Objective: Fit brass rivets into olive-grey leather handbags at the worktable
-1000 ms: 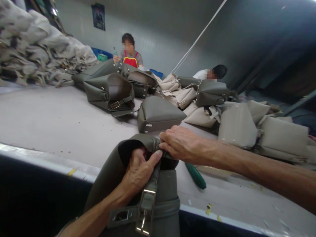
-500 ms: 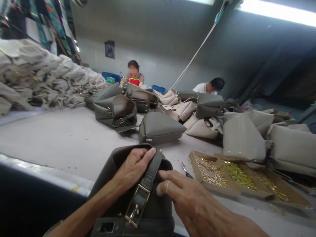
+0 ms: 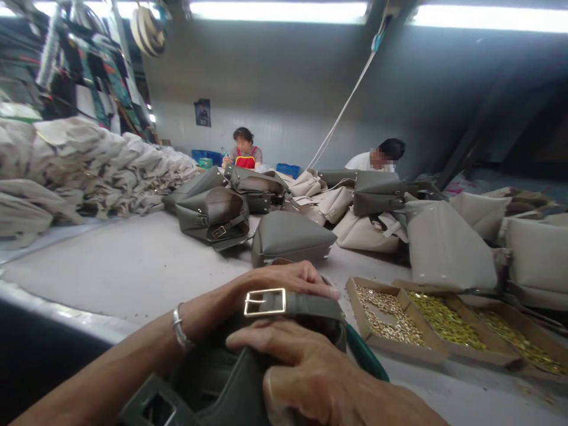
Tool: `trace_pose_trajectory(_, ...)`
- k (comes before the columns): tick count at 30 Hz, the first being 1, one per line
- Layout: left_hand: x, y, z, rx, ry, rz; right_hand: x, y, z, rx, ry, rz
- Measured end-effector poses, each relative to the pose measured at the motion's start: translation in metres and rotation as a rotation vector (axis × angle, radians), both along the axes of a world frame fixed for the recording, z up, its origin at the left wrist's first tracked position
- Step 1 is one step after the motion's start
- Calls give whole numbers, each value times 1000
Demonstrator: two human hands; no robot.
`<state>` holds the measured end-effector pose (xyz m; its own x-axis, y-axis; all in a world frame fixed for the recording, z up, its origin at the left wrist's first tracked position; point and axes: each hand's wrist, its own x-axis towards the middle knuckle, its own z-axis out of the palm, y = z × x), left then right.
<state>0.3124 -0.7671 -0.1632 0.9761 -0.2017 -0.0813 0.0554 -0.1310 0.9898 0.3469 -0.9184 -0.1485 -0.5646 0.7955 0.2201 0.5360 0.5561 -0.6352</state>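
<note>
A dark grey-green leather handbag [image 3: 237, 378] is tilted in front of me, its opening partly in view. Across its top runs a strap [image 3: 315, 306] with a gold-rimmed buckle [image 3: 265, 302]. My left hand [image 3: 306, 279], a silver bracelet on its wrist, curls over the far side of the bag beside the strap. Nearer to me, my right hand [image 3: 310, 367] grips the bag's near edge, its fingers bent and partly hidden. At the bag's lower left is a flap with a square metal-framed slot [image 3: 157, 408]. A smooth dark green shape [image 3: 366, 355] shows beyond my right hand; its kind is unclear.
At the right, cardboard trays [image 3: 437, 353] hold small gold and yellow metal parts. Grey-green bags [image 3: 293, 236] and beige bags [image 3: 448, 248] lie across the table [image 3: 115, 266]. Pale bags are heaped [image 3: 102, 171] at the left. Two people sit at the far side.
The bag has turned, bringing the strap from steep to nearly level. My left hand has moved right past the buckle; my right hand has shifted onto the near edge. The view has tilted upward.
</note>
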Motion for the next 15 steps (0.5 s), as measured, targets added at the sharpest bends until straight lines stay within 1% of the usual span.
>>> trace_pose_trajectory(2, 5, -16, 5, 7, 12, -83, -9, 5, 0, -38, 113, 145)
trace_pose_trajectory(3, 9, -24, 8, 14, 28, -125, -14, 7, 2, -83, 158, 200)
trace_pose_trajectory(4, 15, -32, 11, 23, 41, -168, -17, 9, 7, -147, 184, 203)
trace_pose_trajectory(6, 27, -41, 14, 55, 28, -239, -19, 9, 20, -292, 152, 91)
trace_pose_trajectory(8, 39, -41, 15, 107, -19, -258, -16, 6, 33, -375, 26, -77)
trace_pose_trajectory(9, 43, -39, 14, 149, -45, -246, -13, 3, 39, -400, -65, -118)
trace_pose_trajectory(10, 46, -36, 13, 190, -64, -226, -10, 0, 42, -417, -155, -109)
trace_pose_trajectory(12, 47, -28, 10, 246, -68, -196, -7, -7, 45, -427, -320, -40)
trace_pose_trajectory(14, 44, -21, 5, 280, -73, -192, -7, -14, 44, -437, -418, 9)
trace_pose_trajectory(15, 42, -18, 3, 297, -83, -180, -8, -17, 43, -431, -448, 7)
